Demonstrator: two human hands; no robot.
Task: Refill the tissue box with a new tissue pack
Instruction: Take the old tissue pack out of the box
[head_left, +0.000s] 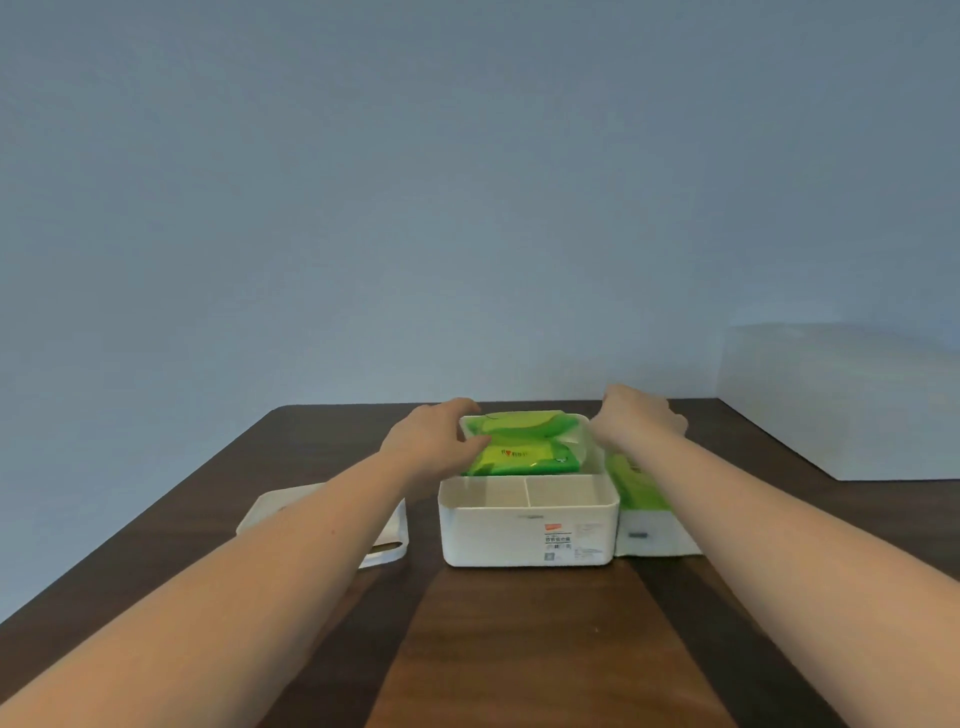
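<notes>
A white plastic tissue box (498, 535) stands open on the dark wooden table, with two small empty compartments along its near side. A green tissue pack (519, 447) sits tilted in the far compartment, its top above the rim. My left hand (428, 441) grips the pack's left end. My right hand (636, 418) holds its right end, fingers curled over the far corner. The box's white lid (387, 540) lies flat on the table to the left, partly hidden under my left forearm.
Another green and white tissue pack (649, 514) lies against the box's right side. A pale white block (841, 400) stands at the table's back right. The table's far edge meets a blue-grey wall.
</notes>
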